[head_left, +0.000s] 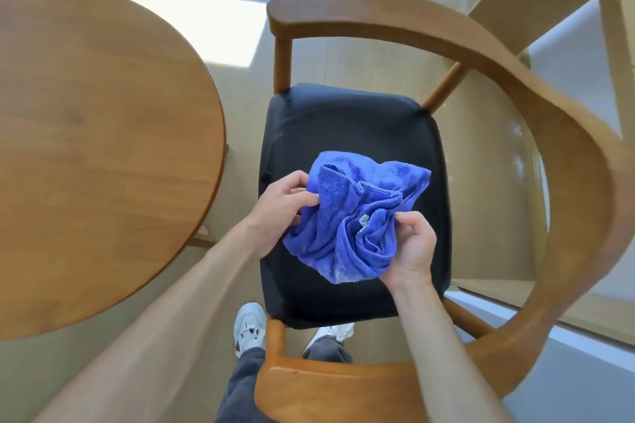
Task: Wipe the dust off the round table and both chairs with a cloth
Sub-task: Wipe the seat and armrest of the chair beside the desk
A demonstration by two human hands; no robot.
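Though crumpled, cloth (pixel 354 216) between hands (pixel 278 213)

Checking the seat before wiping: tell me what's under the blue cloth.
The blue cloth, gripped by the left hand and right hand, is over the chair's black seat. The covered seat patch cannot be seen.

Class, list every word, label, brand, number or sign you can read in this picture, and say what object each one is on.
No readable text in this view.
Small pale tag sewn on the blue cloth: too small and blurred to read.
White sneaker: dark marks, no legible brand.
Round table and chair's black seat: no lettering visible.
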